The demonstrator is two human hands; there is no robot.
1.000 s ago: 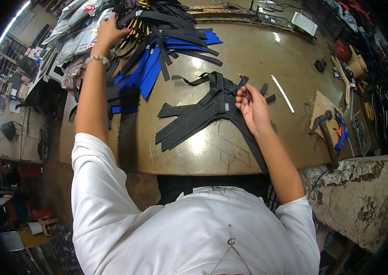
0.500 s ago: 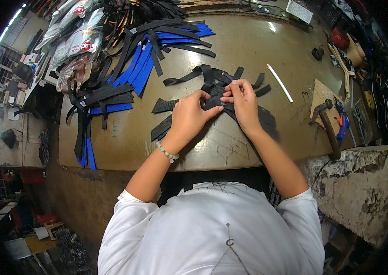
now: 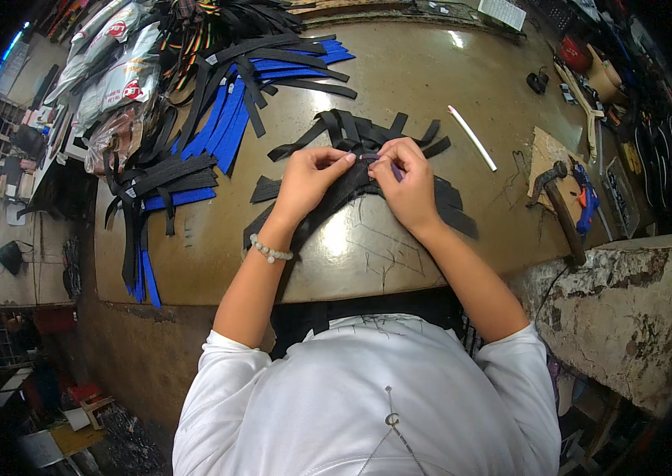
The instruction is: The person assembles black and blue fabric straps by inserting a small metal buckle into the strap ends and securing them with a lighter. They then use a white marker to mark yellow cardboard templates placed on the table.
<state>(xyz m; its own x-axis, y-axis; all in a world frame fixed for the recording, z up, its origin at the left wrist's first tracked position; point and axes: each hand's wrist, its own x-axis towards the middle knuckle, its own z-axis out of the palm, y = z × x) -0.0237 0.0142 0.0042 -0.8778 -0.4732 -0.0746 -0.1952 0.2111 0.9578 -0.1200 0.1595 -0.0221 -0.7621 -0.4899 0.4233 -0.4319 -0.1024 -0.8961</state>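
Several black webbing straps lie in a loose heap on the worktable in front of me, their ends fanning out to both sides. My left hand is closed, thumb and forefinger pinching a black strap at the top of the heap. Close beside it, my right hand curls round a small dark purple tool, whose kind I cannot make out. The tool's end reaches the strap by my left thumb. Loose dark threads are scattered on the tabletop below my hands.
Black and blue straps are piled at the left, beside filled plastic bags. A white pencil-like stick lies right of my hands. Farther right are a hammer and a blue tool. The table's front edge runs near my body.
The held strap has been turned, and a length of it now hangs toward me. My right hand has brought the purple tool down to the strap beside my left thumb.
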